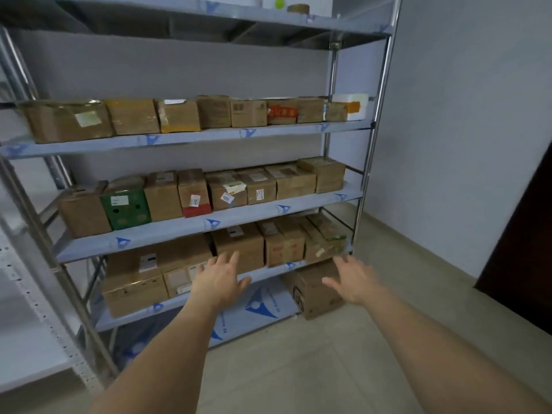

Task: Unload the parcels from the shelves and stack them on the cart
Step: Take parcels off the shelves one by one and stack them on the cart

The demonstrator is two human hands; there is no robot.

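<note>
Brown cardboard parcels [191, 113] fill a tall metal shelving rack [191, 138] whose shelves wear pale blue protective film. From the 9 o'clock side, the upper loaded shelf carries a row of taped boxes ending in a white foam box [354, 107] at 3 o'clock. The shelf below holds another row, with a green printed carton [125, 209] second from the left and a red-bottomed box [195, 201] near the middle. The third loaded shelf holds larger cartons, a big brown one [133, 282] at 8 o'clock. The left hand [219, 279] reaches out before this shelf, fingers spread and straight, holding nothing, in front of a plain brown box [239, 245]. The right hand [354, 279], at 4 o'clock, is likewise spread and empty, hovering over a dark-printed cardboard box [313, 289] standing on the lowest shelf [265, 297].
</note>
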